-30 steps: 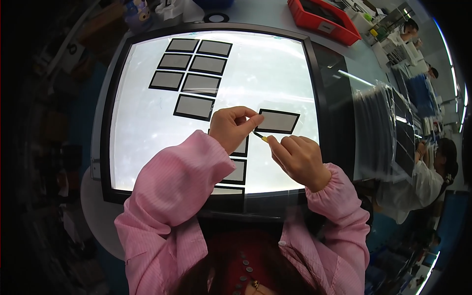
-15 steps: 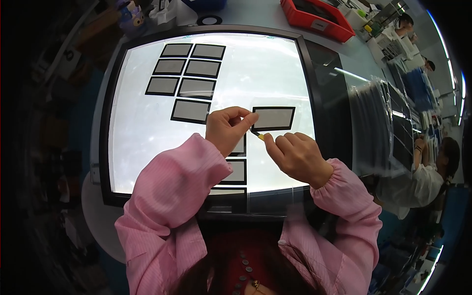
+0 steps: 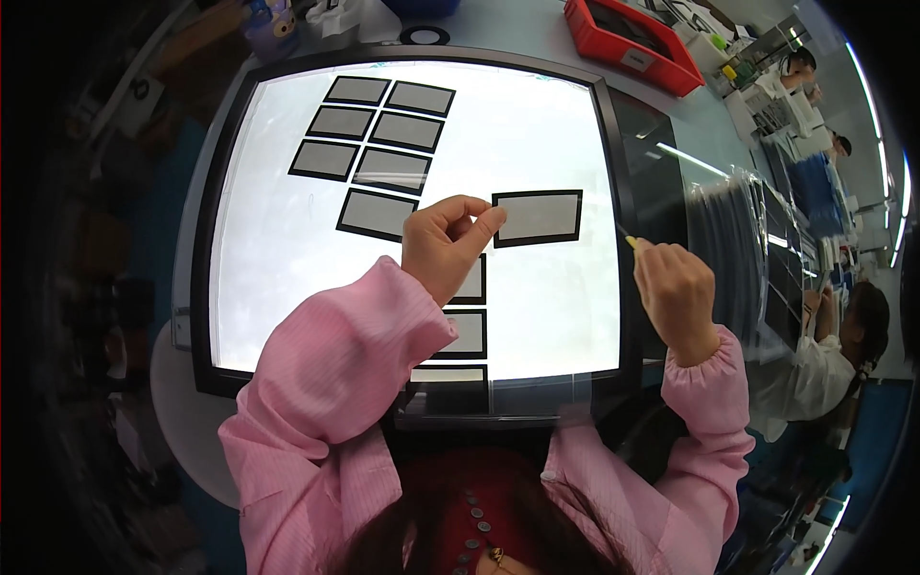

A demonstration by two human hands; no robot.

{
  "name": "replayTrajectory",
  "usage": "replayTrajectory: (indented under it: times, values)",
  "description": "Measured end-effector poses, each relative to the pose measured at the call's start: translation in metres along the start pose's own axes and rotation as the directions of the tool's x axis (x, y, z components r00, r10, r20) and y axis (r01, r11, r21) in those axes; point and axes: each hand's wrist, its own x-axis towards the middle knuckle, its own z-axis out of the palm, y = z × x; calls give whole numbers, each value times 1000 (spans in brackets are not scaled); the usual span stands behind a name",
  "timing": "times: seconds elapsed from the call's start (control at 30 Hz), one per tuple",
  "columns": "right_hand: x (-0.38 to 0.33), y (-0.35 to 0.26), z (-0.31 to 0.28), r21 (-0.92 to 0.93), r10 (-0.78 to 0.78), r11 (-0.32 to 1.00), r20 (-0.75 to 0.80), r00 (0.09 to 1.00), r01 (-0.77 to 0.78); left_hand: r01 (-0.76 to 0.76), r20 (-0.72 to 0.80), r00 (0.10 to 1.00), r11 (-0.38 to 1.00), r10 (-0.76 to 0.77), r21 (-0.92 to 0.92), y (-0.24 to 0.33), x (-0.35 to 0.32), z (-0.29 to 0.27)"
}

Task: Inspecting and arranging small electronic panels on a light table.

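My left hand (image 3: 446,244) pinches the left edge of a grey rectangular panel with a black border (image 3: 539,218), held over the glowing white light table (image 3: 273,278). To the right, by the light table's frame, my right hand (image 3: 678,292) closes around a slim yellow tool with a thin pointed tip (image 3: 631,241). Most of that tool is hidden in the fingers, and its exact kind cannot be made out. Several similar black-bordered panels (image 3: 407,131) lie in two columns at the far left. More such panels (image 3: 470,333) line up below my left hand, partly covered by my sleeve.
A black frame (image 3: 613,163) surrounds the light table. Stacked clear plastic sheets or sleeves (image 3: 724,259) stand at the right. Farther back are a red tray (image 3: 632,43), a roll of black tape (image 3: 425,35) and a purple figure (image 3: 271,27). Other people (image 3: 815,369) sit along the right.
My right hand has moved right, away from the panel, carrying the yellow tool. My left hand keeps its pinch, and the panel's right side is slightly higher. The view has shifted a little.
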Motion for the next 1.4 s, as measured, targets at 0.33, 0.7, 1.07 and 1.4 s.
replayTrajectory:
  times: [0.33,0.7,1.07,1.4]
  values:
    - [4,-62,10,903,-46,-99,415,909,-418,19,-28,999,993,-22,-119,15,-6,2]
    - [99,62,82,824,603,435,32,797,-363,-108,-217,976,907,19,-406,-5,37,-67]
    - [61,-22,65,273,313,925,-146,939,-266,140,296,944,989,-146,40,20,16,-59]
    - [56,-77,32,877,180,-360,401,898,-319,203,432,895,965,-113,-169,16,1,-35]
